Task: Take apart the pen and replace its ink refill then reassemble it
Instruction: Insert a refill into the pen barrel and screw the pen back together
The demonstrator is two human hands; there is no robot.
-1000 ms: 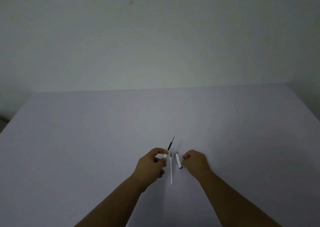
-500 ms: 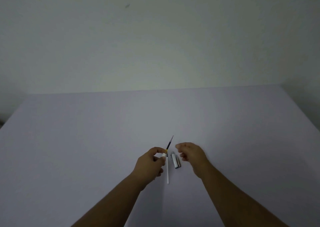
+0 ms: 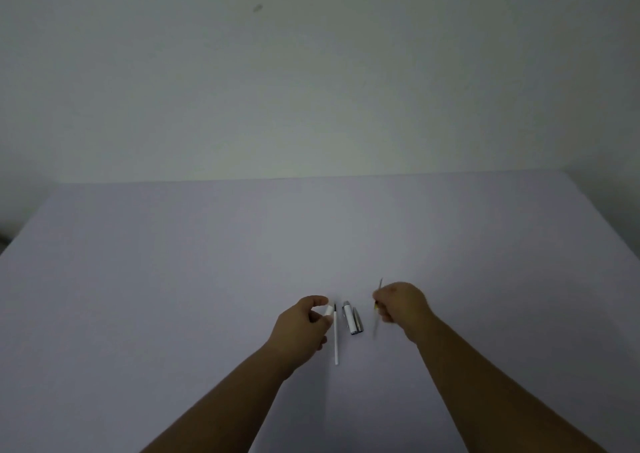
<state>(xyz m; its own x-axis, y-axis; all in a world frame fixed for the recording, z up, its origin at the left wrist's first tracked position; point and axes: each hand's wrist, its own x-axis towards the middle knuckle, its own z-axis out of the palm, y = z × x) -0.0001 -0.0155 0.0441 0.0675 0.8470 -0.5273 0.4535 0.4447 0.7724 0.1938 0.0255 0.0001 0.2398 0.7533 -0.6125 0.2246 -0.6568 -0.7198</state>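
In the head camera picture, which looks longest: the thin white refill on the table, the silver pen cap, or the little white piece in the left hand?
1. Thin white refill, clearly longest.
2. Silver pen cap.
3. Little white piece in the left hand, though fingers may hide part of it.

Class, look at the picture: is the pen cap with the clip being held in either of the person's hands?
No, the pen cap lies on the table between the left hand and the right hand, touched by neither.
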